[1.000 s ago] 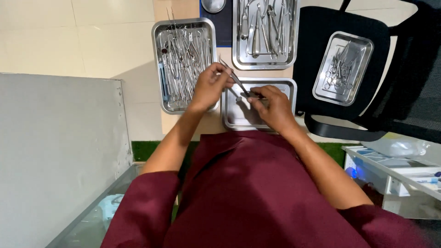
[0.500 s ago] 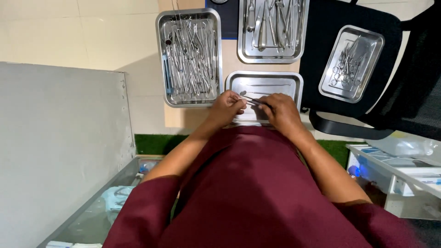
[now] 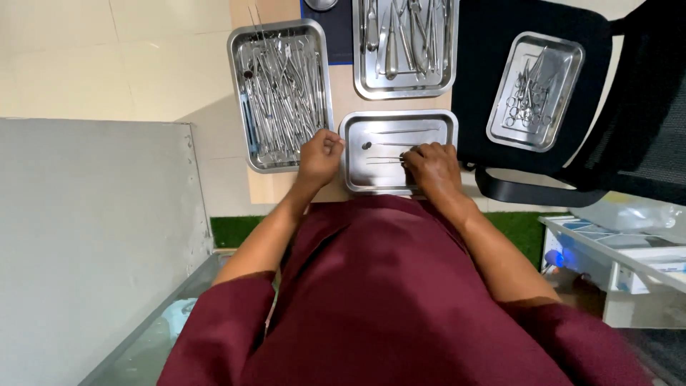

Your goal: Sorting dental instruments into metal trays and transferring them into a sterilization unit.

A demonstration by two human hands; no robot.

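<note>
A small steel tray (image 3: 443, 121) sits on the table edge right in front of the person, and a few thin metal tools (image 3: 389, 154) lie across its floor — long, slim pieces set roughly side by side, one with a small round end. The right hand (image 3: 431, 168) rests at the near right side of this tray, fingers bent down onto the ends of those thin tools; whether it actually grips one cannot be told from here. The left hand (image 3: 319, 157) hangs over the gap between this tray and the bigger one to its left, fingers curled in loosely, thumb near the forefinger, with nothing visible in it.

The big tray on the left (image 3: 239, 93) is packed with a tangle of long steel instruments. Another tray (image 3: 404, 91) lies just beyond the small one, also holding tools. Off to the right, a fourth tray (image 3: 568, 93) with scissor-handled pieces sits on a black chair (image 3: 486, 71). The person wears maroon sleeves (image 3: 386, 300).
</note>
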